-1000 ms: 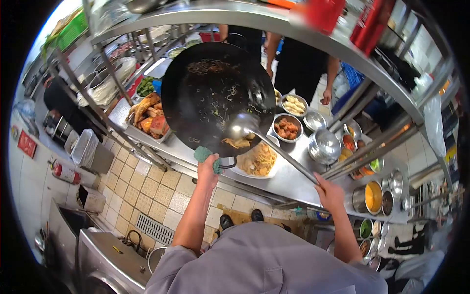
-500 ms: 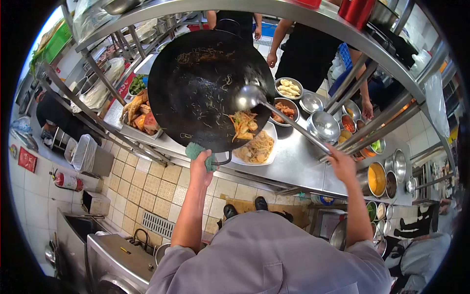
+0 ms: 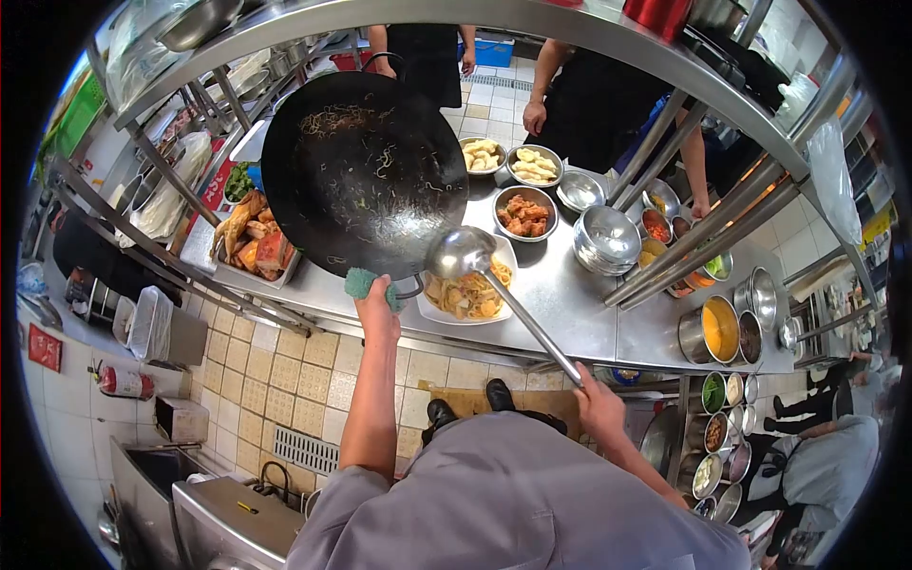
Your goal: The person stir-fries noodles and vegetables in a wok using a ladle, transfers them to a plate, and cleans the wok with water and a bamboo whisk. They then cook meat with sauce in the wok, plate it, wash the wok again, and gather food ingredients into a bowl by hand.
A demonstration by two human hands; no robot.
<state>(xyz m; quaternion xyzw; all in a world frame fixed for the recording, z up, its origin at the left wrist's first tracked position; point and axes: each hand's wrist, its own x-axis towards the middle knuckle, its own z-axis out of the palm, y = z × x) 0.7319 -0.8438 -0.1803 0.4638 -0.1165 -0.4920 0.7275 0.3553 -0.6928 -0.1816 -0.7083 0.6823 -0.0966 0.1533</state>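
A green cloth lies between my left hand and the handle of a large black wok. The wok is tilted above the steel counter, with noodle scraps stuck inside. My right hand is wrapped round the long handle of a metal ladle. The ladle's bowl hangs over a white dish of noodles, beside the wok's lower right rim, and hides part of the food.
Bowls of fried pieces and pale slices stand behind the dish. Stacked metal bowls and a yellow-filled pot are rightward. Left is a meat tray. A steel shelf crosses above; co-workers stand opposite.
The wok has moved left, away from above the dish. Food at its rim is gone from there. The ladle has come down over the dish, and my right hand has moved lower and left.
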